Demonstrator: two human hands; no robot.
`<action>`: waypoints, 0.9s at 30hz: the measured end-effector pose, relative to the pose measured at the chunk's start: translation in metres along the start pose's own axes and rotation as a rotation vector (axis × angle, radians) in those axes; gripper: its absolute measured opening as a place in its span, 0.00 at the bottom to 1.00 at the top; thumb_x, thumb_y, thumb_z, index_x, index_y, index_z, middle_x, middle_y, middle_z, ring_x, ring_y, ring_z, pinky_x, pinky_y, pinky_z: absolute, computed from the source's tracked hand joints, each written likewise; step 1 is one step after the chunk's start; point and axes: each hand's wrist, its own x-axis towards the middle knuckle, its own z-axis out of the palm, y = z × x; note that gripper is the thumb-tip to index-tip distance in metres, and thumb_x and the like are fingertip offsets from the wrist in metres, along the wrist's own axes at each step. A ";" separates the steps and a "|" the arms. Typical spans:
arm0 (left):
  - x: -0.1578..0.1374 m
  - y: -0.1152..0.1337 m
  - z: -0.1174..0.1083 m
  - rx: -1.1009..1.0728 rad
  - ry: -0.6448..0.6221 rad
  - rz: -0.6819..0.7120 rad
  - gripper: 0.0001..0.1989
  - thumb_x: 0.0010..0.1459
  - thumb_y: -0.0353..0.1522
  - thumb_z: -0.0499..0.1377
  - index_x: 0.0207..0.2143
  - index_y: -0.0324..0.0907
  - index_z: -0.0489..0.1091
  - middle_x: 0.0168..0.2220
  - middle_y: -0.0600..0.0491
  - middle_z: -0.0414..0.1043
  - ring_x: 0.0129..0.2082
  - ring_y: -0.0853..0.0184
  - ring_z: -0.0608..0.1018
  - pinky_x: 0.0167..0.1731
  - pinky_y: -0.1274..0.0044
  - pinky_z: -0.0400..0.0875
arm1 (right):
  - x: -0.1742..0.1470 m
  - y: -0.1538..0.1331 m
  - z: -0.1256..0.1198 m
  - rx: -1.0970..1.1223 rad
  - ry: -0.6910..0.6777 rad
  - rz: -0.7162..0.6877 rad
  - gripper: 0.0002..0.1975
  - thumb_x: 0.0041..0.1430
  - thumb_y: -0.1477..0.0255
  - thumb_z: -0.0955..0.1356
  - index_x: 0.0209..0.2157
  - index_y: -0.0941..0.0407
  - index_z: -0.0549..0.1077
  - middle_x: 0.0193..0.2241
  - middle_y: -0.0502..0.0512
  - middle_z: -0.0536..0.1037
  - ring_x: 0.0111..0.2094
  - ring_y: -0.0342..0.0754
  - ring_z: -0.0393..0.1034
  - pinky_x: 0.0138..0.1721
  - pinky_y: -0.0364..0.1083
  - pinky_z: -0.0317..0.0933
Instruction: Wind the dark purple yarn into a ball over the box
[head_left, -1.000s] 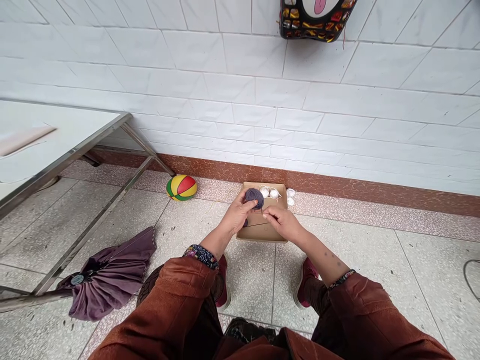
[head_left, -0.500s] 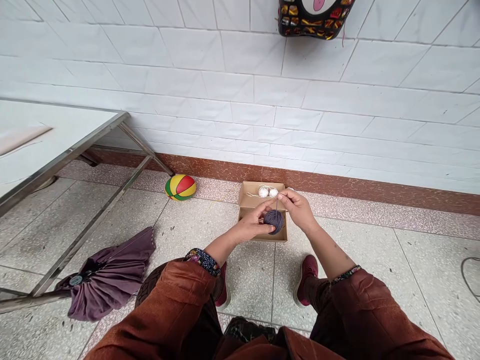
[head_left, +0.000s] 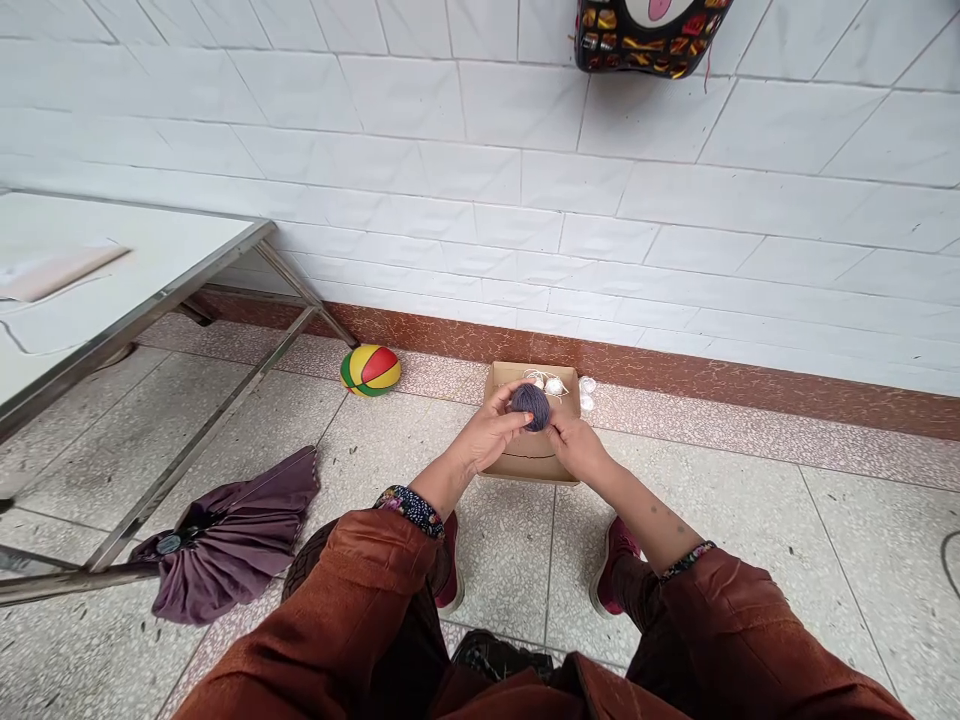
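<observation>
My left hand holds a ball of dark purple-grey yarn, its fingers curled around the left side and the thumb across the front. Close against the ball's lower right is my right hand, with its fingers pinched together on the yarn strand; the strand itself is mostly hidden there. Both hands are above an open cardboard box on the floor. Small white yarn balls with loose thread lie at the box's far side, partly covered by the dark ball. A thin dark strand crosses the box bottom.
Small white objects lie just right of the box. A colourful ball rests by the wall, near a metal-framed table. A folded purple umbrella lies left of my feet. A patterned bag hangs on the tiled wall.
My right hand has come down from above the yarn ball to its lower right side. My left hand has lifted and turned the ball slightly. The view has shifted a little left.
</observation>
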 end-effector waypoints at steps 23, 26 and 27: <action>-0.009 -0.002 0.008 0.161 -0.297 -0.030 0.38 0.54 0.29 0.62 0.67 0.53 0.60 0.63 0.48 0.66 0.54 0.60 0.72 0.51 0.70 0.67 | 0.017 0.002 -0.031 0.220 0.204 -0.018 0.16 0.65 0.58 0.65 0.28 0.53 0.69 0.25 0.49 0.69 0.28 0.46 0.62 0.32 0.45 0.58; -0.009 0.002 0.007 0.065 -0.256 -0.059 0.31 0.53 0.29 0.62 0.61 0.48 0.69 0.60 0.46 0.68 0.48 0.61 0.75 0.43 0.72 0.70 | 0.015 0.005 -0.024 0.176 0.131 0.047 0.15 0.66 0.61 0.63 0.28 0.53 0.68 0.25 0.49 0.70 0.28 0.47 0.63 0.32 0.44 0.58; -0.008 0.003 0.005 0.045 -0.235 -0.076 0.30 0.53 0.30 0.62 0.60 0.47 0.70 0.58 0.46 0.70 0.45 0.62 0.75 0.41 0.73 0.71 | 0.013 0.006 -0.022 0.151 0.114 0.058 0.14 0.67 0.62 0.62 0.29 0.53 0.68 0.26 0.49 0.71 0.29 0.47 0.64 0.32 0.44 0.58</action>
